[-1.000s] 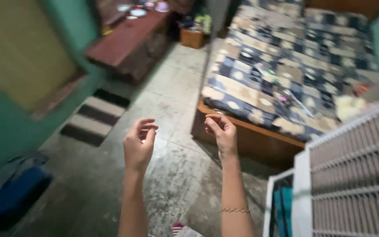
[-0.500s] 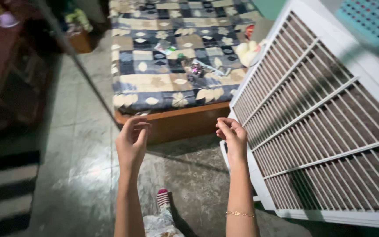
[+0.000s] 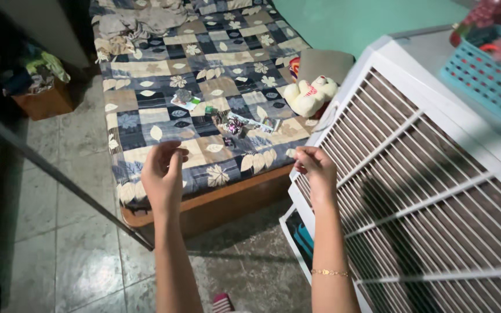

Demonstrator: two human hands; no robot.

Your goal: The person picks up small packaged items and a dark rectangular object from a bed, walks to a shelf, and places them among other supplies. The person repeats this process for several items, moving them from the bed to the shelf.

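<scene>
Beside a bed [image 3: 215,200] with a patchwork quilt, a person's right hand [image 3: 318,172] is reaching, fingers loosely curled and empty, to the large white slatted plastic cooler grille [image 3: 430,191]; left hand [image 3: 162,177] hovering half-curled, empty. Grille is looking stiff, bulky, best gripped by its frame edge.
</scene>
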